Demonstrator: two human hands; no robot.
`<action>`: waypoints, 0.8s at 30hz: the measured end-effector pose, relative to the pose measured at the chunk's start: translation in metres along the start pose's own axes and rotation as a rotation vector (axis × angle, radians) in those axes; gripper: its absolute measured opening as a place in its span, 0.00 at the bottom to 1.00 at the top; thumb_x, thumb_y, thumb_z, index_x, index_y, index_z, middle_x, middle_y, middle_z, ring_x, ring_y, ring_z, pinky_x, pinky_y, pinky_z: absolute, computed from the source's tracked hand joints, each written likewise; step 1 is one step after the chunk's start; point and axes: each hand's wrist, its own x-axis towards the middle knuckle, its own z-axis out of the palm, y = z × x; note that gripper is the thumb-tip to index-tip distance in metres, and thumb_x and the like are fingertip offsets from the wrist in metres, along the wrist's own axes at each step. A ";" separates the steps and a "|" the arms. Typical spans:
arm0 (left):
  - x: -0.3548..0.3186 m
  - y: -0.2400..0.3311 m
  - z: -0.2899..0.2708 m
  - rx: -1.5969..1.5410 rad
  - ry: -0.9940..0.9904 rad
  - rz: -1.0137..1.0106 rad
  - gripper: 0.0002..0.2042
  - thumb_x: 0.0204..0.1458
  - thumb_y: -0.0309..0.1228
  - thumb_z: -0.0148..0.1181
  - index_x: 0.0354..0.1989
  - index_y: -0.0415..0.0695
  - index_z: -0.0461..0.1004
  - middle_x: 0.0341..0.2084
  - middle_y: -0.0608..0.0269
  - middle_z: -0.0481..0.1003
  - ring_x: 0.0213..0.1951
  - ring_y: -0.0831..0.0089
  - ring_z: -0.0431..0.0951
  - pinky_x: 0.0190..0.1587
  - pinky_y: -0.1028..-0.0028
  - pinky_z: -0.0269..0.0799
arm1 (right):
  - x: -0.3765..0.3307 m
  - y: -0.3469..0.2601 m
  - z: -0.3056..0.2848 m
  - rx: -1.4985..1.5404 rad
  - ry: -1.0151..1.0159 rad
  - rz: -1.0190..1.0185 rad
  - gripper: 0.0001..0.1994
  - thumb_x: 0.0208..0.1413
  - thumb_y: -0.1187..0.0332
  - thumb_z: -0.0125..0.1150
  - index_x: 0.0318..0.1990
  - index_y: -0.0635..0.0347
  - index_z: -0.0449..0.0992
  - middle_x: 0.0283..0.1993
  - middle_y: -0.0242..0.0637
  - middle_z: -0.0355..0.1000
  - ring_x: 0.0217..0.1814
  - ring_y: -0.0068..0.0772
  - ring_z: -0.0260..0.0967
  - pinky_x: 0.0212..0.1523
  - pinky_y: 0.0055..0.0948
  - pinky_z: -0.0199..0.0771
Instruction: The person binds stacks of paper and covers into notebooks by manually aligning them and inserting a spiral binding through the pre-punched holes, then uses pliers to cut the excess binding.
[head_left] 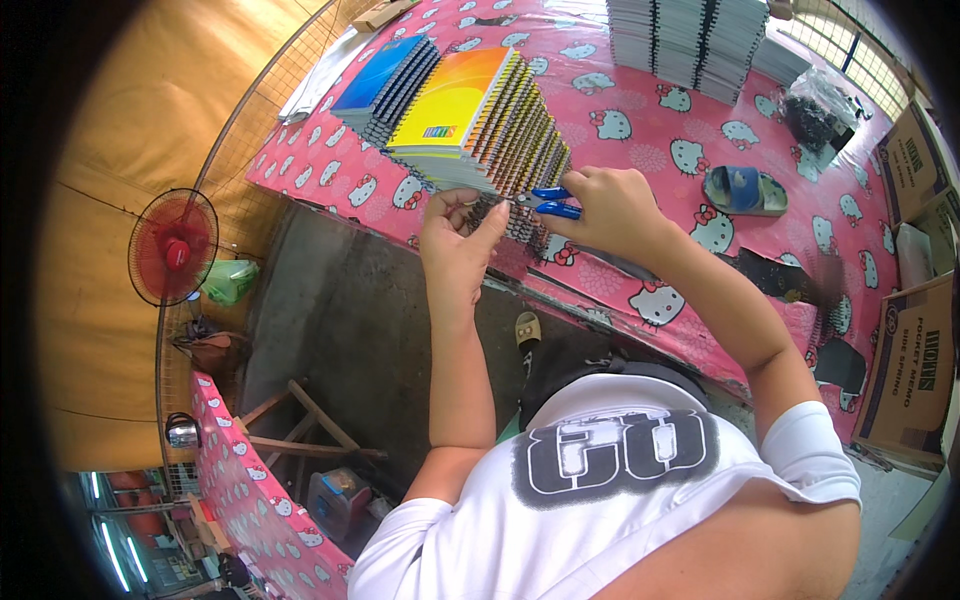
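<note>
Since we've only got the head view to go on, let's start at the near edge of the pink table cover (645,135). Our right hand (607,210) has its fingers wrapped around some blue-handled pliers (557,211), nose pointing left at the wire. Our left hand (462,245) has thumb and fingers pinching the dark spiral binding (518,228) at the near end of the pile, probably to steady it for the tool. Can't tell if that's one notebook or several.

The yellow-orange spiral notebooks (455,95) sit just beyond our hands, coils facing right, which we'd guess keeps the wire ends in reach. The blue spiral notebooks (385,75) are right beside them on the left, likely stacked apart to keep colours sorted.

As for writing: the top yellow cover has a small multicoloured label, too tiny for us to read. The brown cartons (915,360) on the right carry dark print, and our white T-shirt (610,450) has big dark lettering.
</note>
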 end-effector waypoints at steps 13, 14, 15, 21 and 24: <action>-0.005 -0.002 0.002 -0.001 -0.024 -0.037 0.16 0.49 0.24 0.65 0.43 0.37 0.66 0.29 0.60 0.76 0.22 0.80 0.74 0.22 0.81 0.70 | -0.007 0.002 0.010 0.011 0.009 -0.004 0.25 0.45 0.44 0.63 0.27 0.61 0.77 0.23 0.41 0.74 0.25 0.45 0.74 0.26 0.42 0.73; -0.003 -0.003 -0.001 -0.001 -0.019 -0.057 0.16 0.49 0.23 0.65 0.43 0.37 0.66 0.29 0.60 0.76 0.22 0.80 0.74 0.22 0.81 0.70 | -0.006 0.001 0.009 0.017 -0.046 0.021 0.25 0.44 0.43 0.63 0.27 0.61 0.76 0.23 0.41 0.74 0.25 0.45 0.74 0.26 0.42 0.73; -0.002 -0.003 -0.003 -0.002 -0.013 -0.078 0.17 0.48 0.23 0.66 0.44 0.37 0.66 0.29 0.59 0.76 0.22 0.80 0.74 0.22 0.82 0.70 | -0.006 0.000 0.009 0.022 -0.102 0.045 0.25 0.44 0.43 0.63 0.27 0.61 0.76 0.23 0.41 0.74 0.25 0.45 0.74 0.26 0.42 0.72; -0.002 0.001 0.002 0.067 0.001 -0.159 0.19 0.46 0.24 0.68 0.44 0.36 0.66 0.31 0.59 0.75 0.23 0.80 0.74 0.21 0.82 0.69 | -0.023 0.012 0.012 -0.036 0.202 -0.040 0.25 0.43 0.43 0.64 0.25 0.61 0.76 0.23 0.41 0.74 0.23 0.46 0.74 0.25 0.43 0.72; -0.004 -0.003 0.006 0.043 -0.030 -0.095 0.20 0.46 0.22 0.68 0.44 0.35 0.65 0.33 0.57 0.75 0.25 0.77 0.74 0.26 0.79 0.71 | -0.018 0.014 0.017 -0.077 0.321 -0.153 0.25 0.43 0.43 0.64 0.25 0.61 0.76 0.24 0.42 0.74 0.24 0.46 0.74 0.27 0.43 0.73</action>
